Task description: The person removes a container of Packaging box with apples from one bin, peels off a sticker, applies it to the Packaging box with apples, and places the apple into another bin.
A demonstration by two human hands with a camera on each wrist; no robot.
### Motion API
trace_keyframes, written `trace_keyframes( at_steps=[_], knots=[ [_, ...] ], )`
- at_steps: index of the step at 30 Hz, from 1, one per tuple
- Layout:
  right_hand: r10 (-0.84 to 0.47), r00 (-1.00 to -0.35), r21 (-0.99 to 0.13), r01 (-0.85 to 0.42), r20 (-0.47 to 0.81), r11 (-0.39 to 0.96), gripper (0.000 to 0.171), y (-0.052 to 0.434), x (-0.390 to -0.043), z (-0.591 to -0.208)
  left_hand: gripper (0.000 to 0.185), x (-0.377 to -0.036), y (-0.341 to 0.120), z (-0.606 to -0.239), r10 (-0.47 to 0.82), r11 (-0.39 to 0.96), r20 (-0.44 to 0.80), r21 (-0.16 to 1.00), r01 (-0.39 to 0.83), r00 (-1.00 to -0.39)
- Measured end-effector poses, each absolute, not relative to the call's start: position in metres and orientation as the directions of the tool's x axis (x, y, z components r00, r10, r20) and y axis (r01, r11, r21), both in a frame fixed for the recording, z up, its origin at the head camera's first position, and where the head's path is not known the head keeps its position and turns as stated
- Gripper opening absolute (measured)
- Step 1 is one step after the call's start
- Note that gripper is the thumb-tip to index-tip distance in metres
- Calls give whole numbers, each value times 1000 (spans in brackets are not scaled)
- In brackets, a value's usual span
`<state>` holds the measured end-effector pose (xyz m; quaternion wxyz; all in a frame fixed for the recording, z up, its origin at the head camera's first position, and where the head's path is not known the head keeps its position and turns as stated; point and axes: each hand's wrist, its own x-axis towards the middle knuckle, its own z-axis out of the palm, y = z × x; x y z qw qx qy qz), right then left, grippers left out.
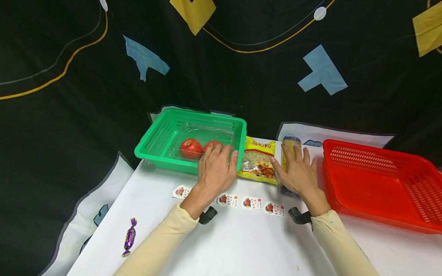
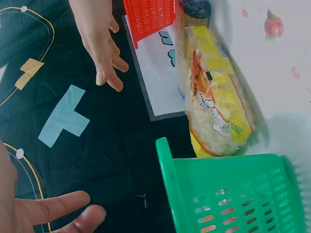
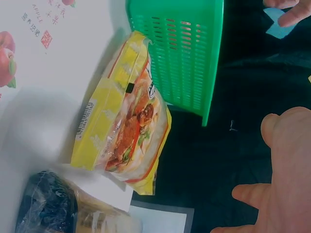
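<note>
My left hand (image 1: 215, 168), fingers spread and slightly bent, is over the front right corner of the green basket (image 1: 162, 159). Two red apples (image 1: 190, 148) lie in the basket in a clear plastic box. My right hand (image 1: 298, 170), its fingers spread, is above a long clear pack (image 1: 291, 141) with yellowish contents and a dark end (image 3: 46, 204). Between the hands lies a yellow packet of pale pasta (image 1: 259, 157), beside the basket. In both wrist views the hands hold nothing and stand apart from the packet.
A red basket (image 1: 366, 191) stands on the right. Several apple-printed labels (image 1: 252, 203) form a row on the white table (image 1: 241, 241). A purple wrapped candy (image 1: 129, 237) lies at the left. Behind the table hangs a black cloth (image 1: 224, 84) with taped shapes.
</note>
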<state>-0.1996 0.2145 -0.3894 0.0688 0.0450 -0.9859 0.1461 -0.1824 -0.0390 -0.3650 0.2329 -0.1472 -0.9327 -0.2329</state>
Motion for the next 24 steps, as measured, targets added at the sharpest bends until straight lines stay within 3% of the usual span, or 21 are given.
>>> trace_keyframes(
  at_steps=[12,24],
  knots=[
    [-97,-975,-266,-149,198,952,77,207,-205,-387,44,-172,-50,-379,111,807,453,478,346,-884],
    [-95,-982,-278,-138,163,951,78,196,-208,-388,52,-165,-57,-393,48,763,335,596,251,-941]
  ],
)
